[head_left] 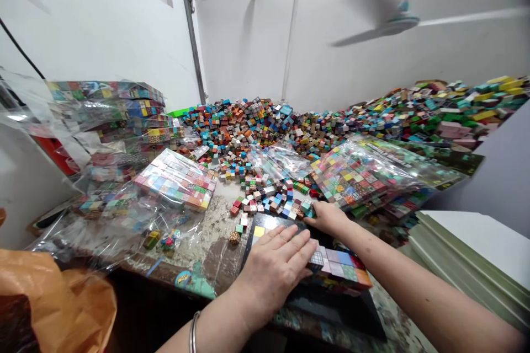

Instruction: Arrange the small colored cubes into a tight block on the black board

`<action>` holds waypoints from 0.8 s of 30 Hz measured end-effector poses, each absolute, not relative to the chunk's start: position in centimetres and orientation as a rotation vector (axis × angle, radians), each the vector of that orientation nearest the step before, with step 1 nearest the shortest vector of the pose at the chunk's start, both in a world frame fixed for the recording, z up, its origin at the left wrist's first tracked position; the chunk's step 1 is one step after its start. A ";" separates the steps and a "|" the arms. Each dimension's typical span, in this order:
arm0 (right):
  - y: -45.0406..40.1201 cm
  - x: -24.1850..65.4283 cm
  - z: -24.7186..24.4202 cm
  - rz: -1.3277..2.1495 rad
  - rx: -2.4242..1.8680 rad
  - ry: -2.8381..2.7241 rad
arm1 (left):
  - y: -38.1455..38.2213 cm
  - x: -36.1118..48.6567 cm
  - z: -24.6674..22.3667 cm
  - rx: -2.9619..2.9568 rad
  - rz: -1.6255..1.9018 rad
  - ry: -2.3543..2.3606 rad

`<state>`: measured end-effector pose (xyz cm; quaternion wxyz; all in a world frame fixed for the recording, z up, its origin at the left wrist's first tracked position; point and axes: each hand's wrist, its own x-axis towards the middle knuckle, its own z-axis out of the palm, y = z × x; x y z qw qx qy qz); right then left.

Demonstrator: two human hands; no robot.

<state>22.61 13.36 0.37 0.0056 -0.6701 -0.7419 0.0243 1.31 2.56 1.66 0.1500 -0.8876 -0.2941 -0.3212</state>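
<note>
My left hand (277, 259) lies flat, fingers stretched out, over small cubes on a black tray (360, 314). A yellow cube (259, 231) shows beyond its fingertips. Beside its fingers, a block of patterned cubes (342, 265) sits in rows on the tray. Past the tray's far edge, my right hand (330, 218) reaches into loose cubes (290, 207), its fingers bent inward next to a teal cube. Whatever lies between those fingertips is too small and partly hidden to make out.
A large heap of mixed cubes (248, 121) spreads along the wall. Plastic-wrapped cube blocks are stacked at left (141, 121), with one wrapped block (178, 179) nearer. A bagged block (351, 174) lies at right, by stacked sheets (476, 265). An orange bag (70, 298) is at lower left.
</note>
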 end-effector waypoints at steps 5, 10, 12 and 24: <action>13.5 22.9 0.2 0.137 -2.064 -2.328 | 2.5 1.3 1.5 -2.534 -0.942 -0.861; 13.4 23.8 2.4 0.210 -2.033 -2.201 | 2.6 1.4 1.5 -2.533 -0.957 -0.854; 12.2 24.3 4.0 0.240 -2.021 -2.146 | 2.6 1.4 1.6 -2.540 -0.959 -0.856; 0.3 21.8 7.9 0.279 -1.733 -2.217 | 2.3 1.4 2.4 -2.585 -0.930 -0.856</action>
